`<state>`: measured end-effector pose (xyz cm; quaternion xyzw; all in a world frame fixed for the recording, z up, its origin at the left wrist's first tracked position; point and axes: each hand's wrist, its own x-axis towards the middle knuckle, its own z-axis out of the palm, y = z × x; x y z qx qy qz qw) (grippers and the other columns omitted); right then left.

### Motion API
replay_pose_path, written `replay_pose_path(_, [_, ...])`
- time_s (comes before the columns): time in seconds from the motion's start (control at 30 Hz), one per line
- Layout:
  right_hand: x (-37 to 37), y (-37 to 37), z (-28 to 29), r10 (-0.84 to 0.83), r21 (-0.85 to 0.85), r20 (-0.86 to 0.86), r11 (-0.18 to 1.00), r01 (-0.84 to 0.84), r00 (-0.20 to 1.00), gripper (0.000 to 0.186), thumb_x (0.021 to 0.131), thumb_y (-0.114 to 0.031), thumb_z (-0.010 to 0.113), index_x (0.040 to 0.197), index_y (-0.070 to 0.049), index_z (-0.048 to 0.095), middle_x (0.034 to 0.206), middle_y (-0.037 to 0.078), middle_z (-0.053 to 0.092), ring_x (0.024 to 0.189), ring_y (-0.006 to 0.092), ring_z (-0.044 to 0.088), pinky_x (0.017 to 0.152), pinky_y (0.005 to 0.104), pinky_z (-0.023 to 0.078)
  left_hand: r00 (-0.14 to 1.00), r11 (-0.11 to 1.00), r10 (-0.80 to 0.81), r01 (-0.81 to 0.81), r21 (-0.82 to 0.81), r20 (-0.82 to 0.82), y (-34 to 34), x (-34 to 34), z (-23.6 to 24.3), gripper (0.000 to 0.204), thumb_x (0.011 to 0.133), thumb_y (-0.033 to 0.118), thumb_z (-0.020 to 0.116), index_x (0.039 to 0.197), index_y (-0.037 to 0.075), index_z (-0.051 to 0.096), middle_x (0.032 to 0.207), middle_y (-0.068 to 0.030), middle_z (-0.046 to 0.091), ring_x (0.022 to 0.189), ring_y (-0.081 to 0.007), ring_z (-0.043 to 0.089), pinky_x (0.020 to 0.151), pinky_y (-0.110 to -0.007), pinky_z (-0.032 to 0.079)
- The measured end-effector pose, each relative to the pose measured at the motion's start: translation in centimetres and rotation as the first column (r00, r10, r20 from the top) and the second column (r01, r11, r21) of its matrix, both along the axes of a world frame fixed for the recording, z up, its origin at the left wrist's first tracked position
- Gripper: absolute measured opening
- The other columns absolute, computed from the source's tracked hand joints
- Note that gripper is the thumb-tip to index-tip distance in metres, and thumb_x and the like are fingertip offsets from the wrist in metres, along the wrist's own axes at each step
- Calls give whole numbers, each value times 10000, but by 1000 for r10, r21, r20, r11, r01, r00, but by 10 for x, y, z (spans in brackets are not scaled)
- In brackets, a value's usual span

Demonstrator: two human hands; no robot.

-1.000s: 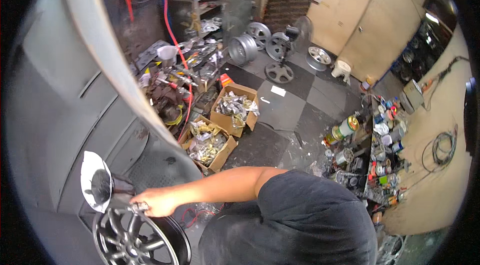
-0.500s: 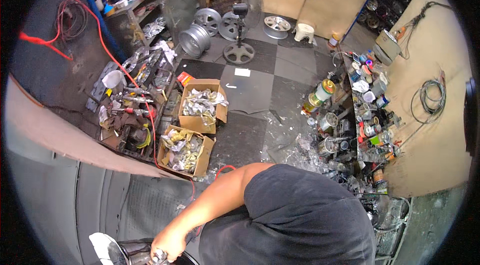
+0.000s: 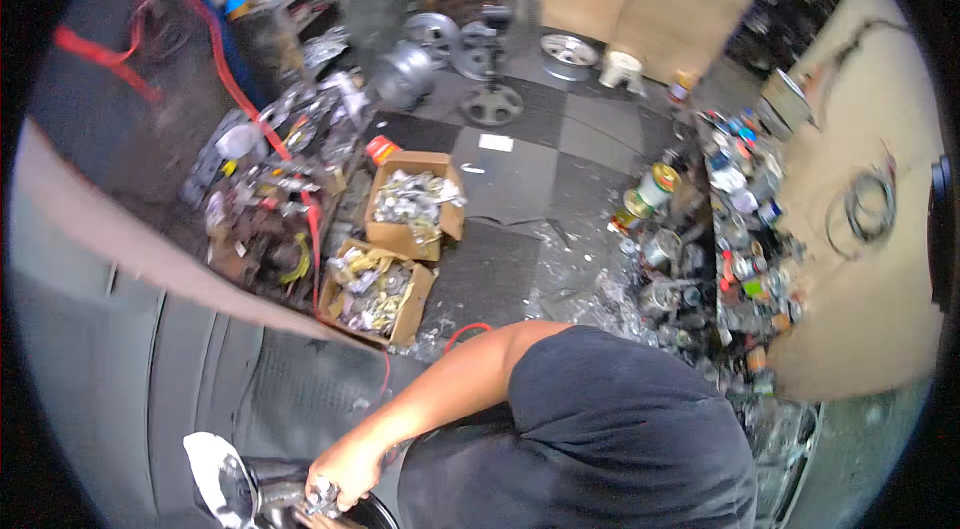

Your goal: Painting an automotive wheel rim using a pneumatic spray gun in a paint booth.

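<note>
We find the right hand (image 3: 347,470) gripping a silver metal tool (image 3: 322,496); of the left hand we cannot tell. Tool should clear the curved black rim (image 3: 382,512).

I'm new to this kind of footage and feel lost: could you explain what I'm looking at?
There is no robot here: a person works bare-handed. A fisheye camera on their head, the left of two, looks down, so edges bend. The dark shirt is the wearer's, and the right hand grips a shiny metal thing too blurred to name. The left hand cannot be made out clearly. On the checkered floor stand cardboard boxes of crumpled material, a fan and silver wheels; containers crowd the right side.
</note>
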<state>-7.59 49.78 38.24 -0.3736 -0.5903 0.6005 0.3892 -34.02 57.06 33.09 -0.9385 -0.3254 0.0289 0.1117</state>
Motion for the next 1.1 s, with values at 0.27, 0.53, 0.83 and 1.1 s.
replay_pose_path(0.27, [-67, 23, 3, 112, 144, 20, 983, -114, 993, 542, 897, -155, 696, 1394, -31, 516, 1144, 108, 689, 920, 164, 680, 888, 325, 546, 984, 944, 20, 39, -328, 175, -14, -87, 34, 390, 788, 21, 555, 1163, 30, 663, 1456, -115, 533, 1449, -346, 365, 1192, -615, 190])
replay_pose_path(0.53, [-128, 72, 49, 517, -384, 36, 797, -466, 855, 585, 956, -206, 677, 1483, -92, 449, 834, -14, 637, 706, 67, 573, 634, 249, 498, 937, 947, 197, -105, -304, 290, -23, -223, 24, 637, 748, 0, 579, 1355, 187, 614, 1433, -13, 576, 1405, -267, 455, 1178, -532, 294])
replay_pose_path(0.83, [-171, 88, 57, 225, -180, 62, 961, -211, 972, 575, 936, -113, 684, 1463, -57, 462, 931, 18, 656, 710, 77, 611, 539, 234, 488, -33, 344, 868, -679, -649, 495, -42, -300, -73, 517, 1012, 301, 548, 1444, 24, 481, 1454, -236, 498, 1381, -382, 446, 1152, -402, 352])
replay_pose_path(1.1, [-97, 97, 68, -201, 24, -16, 979, 201, 980, 662, 938, -126, 676, 1507, -2, 361, 1037, 80, 664, 915, 149, 665, 545, 231, 503, 474, 647, 679, -26, -762, 560, -141, -121, -87, 315, 894, 207, 715, 1166, 49, 700, 1192, -180, 683, 1139, -355, 632, 1017, -419, 475])
